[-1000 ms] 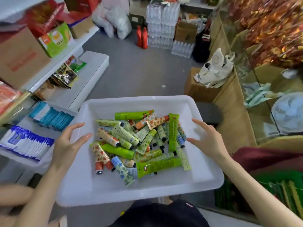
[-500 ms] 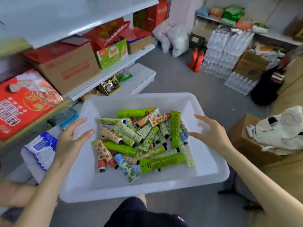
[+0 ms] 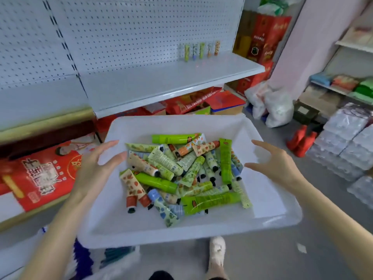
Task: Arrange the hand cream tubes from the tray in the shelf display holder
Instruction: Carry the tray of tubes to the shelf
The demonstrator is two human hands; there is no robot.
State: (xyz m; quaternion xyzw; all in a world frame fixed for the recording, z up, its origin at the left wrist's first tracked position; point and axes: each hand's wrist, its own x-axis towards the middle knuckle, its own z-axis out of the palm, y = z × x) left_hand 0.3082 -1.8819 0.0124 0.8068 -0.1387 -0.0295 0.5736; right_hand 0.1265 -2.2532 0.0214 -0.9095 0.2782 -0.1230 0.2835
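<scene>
Green and floral hand cream tubes (image 3: 181,174) heaped in white tray (image 3: 141,229)

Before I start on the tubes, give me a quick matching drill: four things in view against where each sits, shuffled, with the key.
Things
1. upright tubes
2. loose tubes
3. left hand
4. red bottles

Places
A. on the floor, right of the tray
B. heaped in the white tray
C. in a row at the back of the shelf
D. open, fingers spread, at the tray's left edge

Pairs: 1-C, 2-B, 3-D, 4-A
</scene>
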